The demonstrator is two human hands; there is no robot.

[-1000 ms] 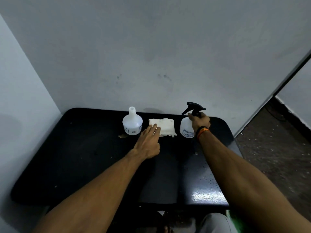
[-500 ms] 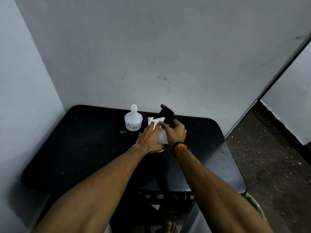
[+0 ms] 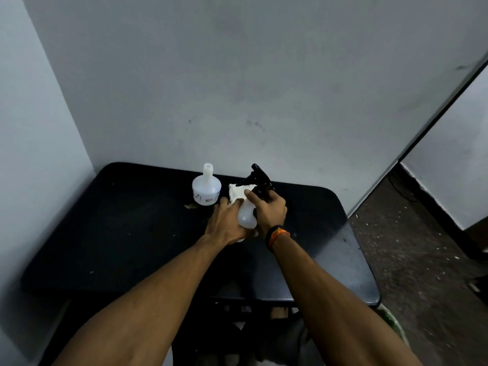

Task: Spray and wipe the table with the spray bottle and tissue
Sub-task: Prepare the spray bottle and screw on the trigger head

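Note:
Both my hands hold the white spray bottle point(image 3: 247, 217) above the middle of the black table point(image 3: 126, 233). My right hand point(image 3: 271, 210) grips its neck just under the black trigger head, which tilts up and to the left. Around the bottle's lower body from the left curls my left hand point(image 3: 226, 223), thumb underneath. The white folded tissue point(image 3: 237, 192) lies on the table behind the hands, partly hidden by them.
A second white bottle point(image 3: 206, 190) without a spray head stands at the table's back, left of the tissue. Grey walls close the table in at the back and left. A small scrap point(image 3: 190, 206) lies beside that bottle. Bare floor lies to the right.
My right hand lifted the spray bottle from the table's back right and brought it to the middle. My left hand left the tissue and took hold of the bottle's body.

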